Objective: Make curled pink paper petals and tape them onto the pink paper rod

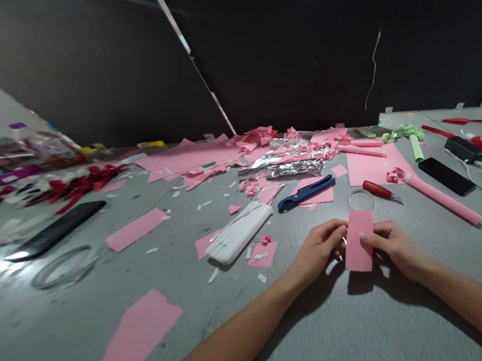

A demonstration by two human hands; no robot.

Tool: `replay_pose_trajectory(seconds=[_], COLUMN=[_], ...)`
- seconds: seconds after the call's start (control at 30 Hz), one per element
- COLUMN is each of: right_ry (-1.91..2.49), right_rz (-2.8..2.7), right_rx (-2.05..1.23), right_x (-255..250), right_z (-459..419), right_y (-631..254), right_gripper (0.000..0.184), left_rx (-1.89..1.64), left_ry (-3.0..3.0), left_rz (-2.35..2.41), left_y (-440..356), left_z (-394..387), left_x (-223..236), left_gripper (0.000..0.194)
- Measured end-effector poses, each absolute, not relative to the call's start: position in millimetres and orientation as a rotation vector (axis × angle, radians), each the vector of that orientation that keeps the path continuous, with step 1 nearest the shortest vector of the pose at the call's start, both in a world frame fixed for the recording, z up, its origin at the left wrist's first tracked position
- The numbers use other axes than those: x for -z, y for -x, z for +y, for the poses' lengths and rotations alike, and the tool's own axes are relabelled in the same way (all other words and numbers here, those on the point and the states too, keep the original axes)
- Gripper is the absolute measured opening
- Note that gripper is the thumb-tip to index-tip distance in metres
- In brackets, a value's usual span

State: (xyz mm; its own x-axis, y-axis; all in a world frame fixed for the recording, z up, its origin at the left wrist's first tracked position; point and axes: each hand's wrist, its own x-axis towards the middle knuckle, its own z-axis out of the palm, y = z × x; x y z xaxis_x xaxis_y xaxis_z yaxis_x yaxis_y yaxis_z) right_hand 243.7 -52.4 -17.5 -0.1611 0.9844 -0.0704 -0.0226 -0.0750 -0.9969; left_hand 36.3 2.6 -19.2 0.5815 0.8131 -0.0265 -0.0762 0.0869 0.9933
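A small rectangular strip of pink paper (359, 250) is held up off the table, its front facing me. My right hand (395, 246) pinches its right side, thumb across the front and fingers behind. At the strip's upper left edge is my left hand (320, 247), fingers curled and tips pressed together. Small white glints show by those fingertips, too small to name. Just beyond the strip lie a ring of thin wire (360, 200) and a red-handled knife (380, 191). A pair of dark blue pliers or cutters (306, 192) rests farther back.
A white power bank-like block (241, 232) lies left of my hands among pink scraps. Rolled pink tubes (442, 196), a black phone (446, 176) and a cabled adapter (464, 149) are at right. Crumpled foil (295, 168) lies near the dark back panel (291, 41).
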Motion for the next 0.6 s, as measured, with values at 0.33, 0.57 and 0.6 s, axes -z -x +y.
replay_pose_trajectory(seconds=[0.33, 0.57, 0.6], right_ry=[1.149, 1.202, 1.207], right_rz=[-1.412, -1.365, -1.354], right_rx=[-1.379, -1.366, -1.360], right_x=[23.9, 21.7, 21.5], right_z=[-49.8, -48.6, -48.1], right_y=[-246.8, -244.4, -244.3], right_gripper=[0.074, 0.072, 0.071], left_rx=[-0.779, -0.824, -0.843], left_ry=[-1.141, -1.221, -1.225], left_rz=[0.664, 0.690, 0.697], left_y=[-35.5, -35.7, -35.4], left_z=[-2.5, -1.1, -0.3], left_x=[12.8, 13.5, 13.8], left_gripper=[0.052, 0.043, 0.043])
